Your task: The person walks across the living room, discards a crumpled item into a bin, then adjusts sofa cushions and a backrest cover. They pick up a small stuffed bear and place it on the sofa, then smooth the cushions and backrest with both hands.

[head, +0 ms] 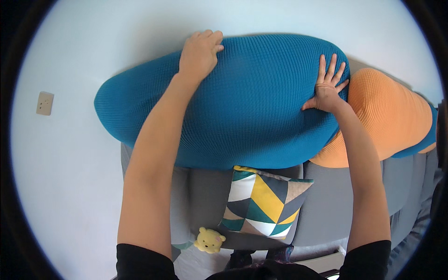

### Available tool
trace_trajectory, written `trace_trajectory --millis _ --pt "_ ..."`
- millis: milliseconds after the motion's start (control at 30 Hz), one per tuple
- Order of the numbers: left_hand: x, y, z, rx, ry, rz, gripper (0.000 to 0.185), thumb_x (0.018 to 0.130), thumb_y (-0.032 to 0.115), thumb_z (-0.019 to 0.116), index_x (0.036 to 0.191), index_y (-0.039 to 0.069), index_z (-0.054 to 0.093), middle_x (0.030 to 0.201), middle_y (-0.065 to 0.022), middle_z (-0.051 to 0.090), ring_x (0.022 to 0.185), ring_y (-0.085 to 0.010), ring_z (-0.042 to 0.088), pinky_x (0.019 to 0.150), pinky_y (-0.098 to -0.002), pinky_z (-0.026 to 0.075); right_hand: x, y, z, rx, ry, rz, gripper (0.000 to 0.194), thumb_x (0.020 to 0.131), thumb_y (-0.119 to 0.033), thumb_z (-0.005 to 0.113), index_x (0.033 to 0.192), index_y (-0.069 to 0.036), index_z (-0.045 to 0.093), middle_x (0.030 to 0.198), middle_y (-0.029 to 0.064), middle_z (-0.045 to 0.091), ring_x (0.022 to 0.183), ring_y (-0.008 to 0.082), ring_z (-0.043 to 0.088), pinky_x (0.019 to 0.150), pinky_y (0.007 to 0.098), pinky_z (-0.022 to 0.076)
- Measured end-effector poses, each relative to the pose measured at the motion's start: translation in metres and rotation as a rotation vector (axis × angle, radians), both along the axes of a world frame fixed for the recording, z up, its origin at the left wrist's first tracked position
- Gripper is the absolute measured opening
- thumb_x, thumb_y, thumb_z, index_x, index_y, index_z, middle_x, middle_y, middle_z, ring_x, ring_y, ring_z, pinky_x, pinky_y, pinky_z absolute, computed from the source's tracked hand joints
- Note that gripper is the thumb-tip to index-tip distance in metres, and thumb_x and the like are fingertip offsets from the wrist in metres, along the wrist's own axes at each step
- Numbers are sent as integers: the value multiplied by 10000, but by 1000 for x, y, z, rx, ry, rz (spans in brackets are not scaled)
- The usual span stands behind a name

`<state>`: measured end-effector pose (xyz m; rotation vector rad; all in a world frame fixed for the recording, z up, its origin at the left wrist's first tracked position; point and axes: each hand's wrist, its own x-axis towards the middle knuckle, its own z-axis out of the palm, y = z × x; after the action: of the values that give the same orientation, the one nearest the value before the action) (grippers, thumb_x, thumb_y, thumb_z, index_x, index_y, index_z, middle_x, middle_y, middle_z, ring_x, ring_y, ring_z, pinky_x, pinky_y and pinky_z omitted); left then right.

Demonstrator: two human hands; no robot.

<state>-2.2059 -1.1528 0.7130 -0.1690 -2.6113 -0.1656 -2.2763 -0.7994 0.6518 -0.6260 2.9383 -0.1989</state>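
Note:
A blue ribbed stretch cover [252,101] is drawn over a large sofa back cushion against the wall. My left hand [201,52] has its fingers curled over the cushion's top edge, gripping the blue cover; the fingertips are partly hidden. Spread flat, my right hand [328,84] presses on the blue cover near its right end. To the right, an orange ribbed cover [388,112] wraps the neighbouring back cushion. Below both lie grey-covered sofa seats [329,206].
A throw pillow [266,204] with coloured geometric shapes lies on the seat before me. A yellow plush bear [210,240] rests at the seat's front left. The white wall [77,175] rises behind and to the left, bearing a power socket [45,103].

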Motion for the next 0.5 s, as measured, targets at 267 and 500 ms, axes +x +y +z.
trace_trajectory --millis 267,500 --pt "-11 -24 -25 48 186 -122 171 911 155 656 817 67 543 784 -80 558 774 -285 531 727 -416 454 4 -6 -10 -15 142 15 1723 413 -435 1011 1510 -322 -313 1570 172 -374 1434 465 -318 1096 796 7" --pt "94 22 -10 239 161 -158 263 883 368 717 927 118 651 1024 -91 643 1002 -284 573 905 -477 445 -6 13 -22 -35 207 36 1740 388 -409 1004 1498 -327 -333 1573 145 -380 1447 456 -297 1081 816 32"
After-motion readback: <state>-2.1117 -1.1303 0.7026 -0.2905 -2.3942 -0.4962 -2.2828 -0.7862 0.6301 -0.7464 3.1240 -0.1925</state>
